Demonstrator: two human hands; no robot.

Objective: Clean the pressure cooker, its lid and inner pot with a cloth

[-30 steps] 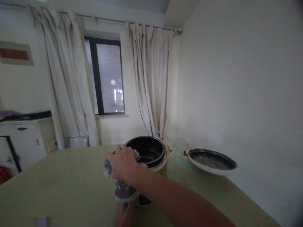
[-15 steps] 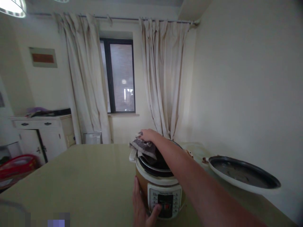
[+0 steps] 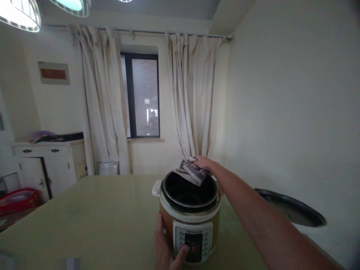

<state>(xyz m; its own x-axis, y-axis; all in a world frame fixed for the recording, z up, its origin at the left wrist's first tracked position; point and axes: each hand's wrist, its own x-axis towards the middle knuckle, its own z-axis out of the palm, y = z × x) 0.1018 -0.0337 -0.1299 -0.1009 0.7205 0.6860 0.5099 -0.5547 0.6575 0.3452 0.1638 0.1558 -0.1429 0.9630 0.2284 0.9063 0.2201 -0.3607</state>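
An electric pressure cooker (image 3: 206,234) with a brown body, white rim and front control panel stands lidless on the table. Its dark inner pot (image 3: 180,193) shows from above. My left hand (image 3: 165,249) grips the cooker's lower left front, thumb across the panel and fingers along the side. Over the back right of the rim, my right hand (image 3: 204,162) is closed on a grey-and-white patterned cloth (image 3: 194,173). The cloth hangs down over the back edge of the opening. Most of the right fingers are hidden behind the cloth.
A wide, shallow dark pan (image 3: 298,208) is at the right by the wall, partly behind my right forearm. The pale green table (image 3: 112,213) spreads to the left. Beyond it are a red basket (image 3: 21,198), a white cabinet (image 3: 60,165) and a curtained window (image 3: 144,97).
My right hand has carried the cloth from the left side of the pot's rim to the back right, uncovering the inside. The left hand keeps its hold. The view has tilted up slightly.
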